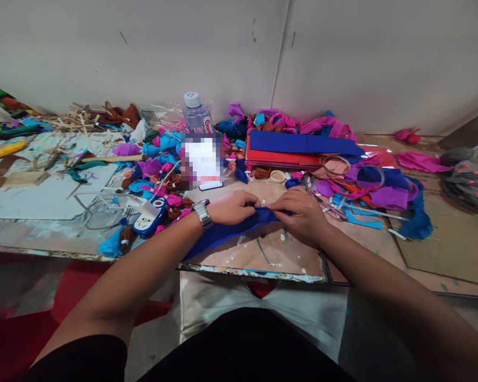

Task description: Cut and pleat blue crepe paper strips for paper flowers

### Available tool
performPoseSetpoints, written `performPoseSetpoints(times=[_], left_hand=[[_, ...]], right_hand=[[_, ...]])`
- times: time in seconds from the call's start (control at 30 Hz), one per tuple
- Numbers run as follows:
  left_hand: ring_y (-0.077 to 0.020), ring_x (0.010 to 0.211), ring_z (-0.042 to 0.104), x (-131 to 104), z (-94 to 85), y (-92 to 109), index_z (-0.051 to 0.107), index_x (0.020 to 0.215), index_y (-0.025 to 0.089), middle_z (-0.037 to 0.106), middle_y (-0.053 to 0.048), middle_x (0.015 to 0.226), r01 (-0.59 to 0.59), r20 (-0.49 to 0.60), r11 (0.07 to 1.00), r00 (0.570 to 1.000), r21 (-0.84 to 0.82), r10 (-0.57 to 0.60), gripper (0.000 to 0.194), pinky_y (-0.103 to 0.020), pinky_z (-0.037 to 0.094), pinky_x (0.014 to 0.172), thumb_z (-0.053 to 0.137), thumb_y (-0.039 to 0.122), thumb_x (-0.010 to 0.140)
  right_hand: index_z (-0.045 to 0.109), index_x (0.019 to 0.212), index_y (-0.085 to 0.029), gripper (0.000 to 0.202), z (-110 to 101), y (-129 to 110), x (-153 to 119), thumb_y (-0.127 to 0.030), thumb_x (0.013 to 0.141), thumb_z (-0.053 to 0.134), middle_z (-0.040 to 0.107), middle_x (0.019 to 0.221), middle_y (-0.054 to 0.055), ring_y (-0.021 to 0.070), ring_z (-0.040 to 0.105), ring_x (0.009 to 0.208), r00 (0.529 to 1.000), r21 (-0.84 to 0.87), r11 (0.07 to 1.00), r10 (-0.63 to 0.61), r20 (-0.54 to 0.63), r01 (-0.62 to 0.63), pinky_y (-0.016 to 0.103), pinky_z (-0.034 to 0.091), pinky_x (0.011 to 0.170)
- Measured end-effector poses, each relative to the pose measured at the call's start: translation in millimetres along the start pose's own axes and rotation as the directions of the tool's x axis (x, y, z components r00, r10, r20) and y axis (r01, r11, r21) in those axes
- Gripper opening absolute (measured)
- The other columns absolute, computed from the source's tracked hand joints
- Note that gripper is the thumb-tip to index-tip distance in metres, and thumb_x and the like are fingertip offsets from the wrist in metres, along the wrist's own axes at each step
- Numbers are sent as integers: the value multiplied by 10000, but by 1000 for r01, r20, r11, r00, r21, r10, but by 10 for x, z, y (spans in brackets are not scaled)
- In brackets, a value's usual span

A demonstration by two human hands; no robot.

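Observation:
A long, soft dark blue strip (231, 233), like crepe paper or cloth, hangs between my hands and slants down to the table's front edge. The fingers of my left hand (236, 207), with a metal watch (202, 213) on its wrist, are closed on the strip's upper edge. My right hand (300, 215) pinches the same edge at its right end. Only a small gap parts the two hands, and the strip looks gathered there. A phone (204, 162) with a blurred screen stands just beyond my left hand.
Bunched pink, blue, brown and purple pieces (171, 199) crowd the left, around a power socket (149, 217). A water bottle (198, 114) stands at the back. Flat blue sheets (302, 143), tape rolls (369, 176) and coloured scraps (394, 196) lie right. Pliers (79, 172) lie far left.

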State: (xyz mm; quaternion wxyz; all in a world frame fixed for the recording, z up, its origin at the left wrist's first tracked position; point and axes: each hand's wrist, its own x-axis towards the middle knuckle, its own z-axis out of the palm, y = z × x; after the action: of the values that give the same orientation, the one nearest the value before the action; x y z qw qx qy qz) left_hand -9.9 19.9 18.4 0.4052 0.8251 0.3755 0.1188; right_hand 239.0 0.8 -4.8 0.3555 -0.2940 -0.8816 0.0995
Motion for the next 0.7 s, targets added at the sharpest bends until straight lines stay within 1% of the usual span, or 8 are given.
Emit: performPoseSetpoints(times=[0.2,0.33,0.4,0.47,0.57,0.63,0.7], left_hand=[[-143,757,562,-2,-14,-1,677,868,171,649,8,810,-19,-46,999,999,48,21,232,-261,414,726,451,165,812],[-156,772,561,-16,-18,18,655,862,179,641,0,813,-2,-64,997,998,75,6,226,-277,418,749,432,163,832],[-162,792,563,-26,-22,35,643,870,182,640,-4,829,-5,-66,996,998,86,11,213,-284,415,761,430,188,868],[-166,805,560,-34,-25,56,627,874,183,636,-9,842,-12,-79,995,997,104,20,226,-290,406,769,421,251,936],[-160,767,524,-40,-26,90,579,822,180,591,-12,793,-3,-121,987,992,162,22,333,-299,380,750,370,348,1018],[-156,737,502,-41,-27,107,555,795,181,562,-8,760,10,-126,981,992,196,15,344,-300,363,729,362,347,1027],[-157,733,504,-42,-32,115,556,797,183,568,-10,762,18,-123,977,992,214,9,314,-301,358,719,379,321,1016]], right_hand=[[793,1004,-283,151,3,20,0,-187,954,687,820,911,7,203,736,846,999,-1,1000,-6,-35,6,434,475,879],[786,1003,-286,144,18,36,-14,-196,962,681,823,934,5,208,742,869,999,-4,1000,6,-39,-7,439,482,893],[787,994,-288,143,20,37,-16,-196,962,683,824,941,4,211,746,873,999,-8,1000,9,-53,-9,441,486,893],[788,994,-290,147,18,36,-15,-192,961,685,825,945,3,213,750,882,998,-12,1000,10,-56,-10,440,490,890],[785,996,-284,138,15,36,-13,-191,961,689,827,953,2,211,756,900,998,-11,1000,0,-58,0,433,494,890],[781,994,-276,123,13,39,-10,-197,963,692,827,966,7,209,758,908,998,-10,1000,-2,-69,1,430,495,898],[780,996,-273,113,10,45,-6,-205,964,695,827,962,12,208,759,900,997,-14,1000,2,-77,-3,430,498,899]])
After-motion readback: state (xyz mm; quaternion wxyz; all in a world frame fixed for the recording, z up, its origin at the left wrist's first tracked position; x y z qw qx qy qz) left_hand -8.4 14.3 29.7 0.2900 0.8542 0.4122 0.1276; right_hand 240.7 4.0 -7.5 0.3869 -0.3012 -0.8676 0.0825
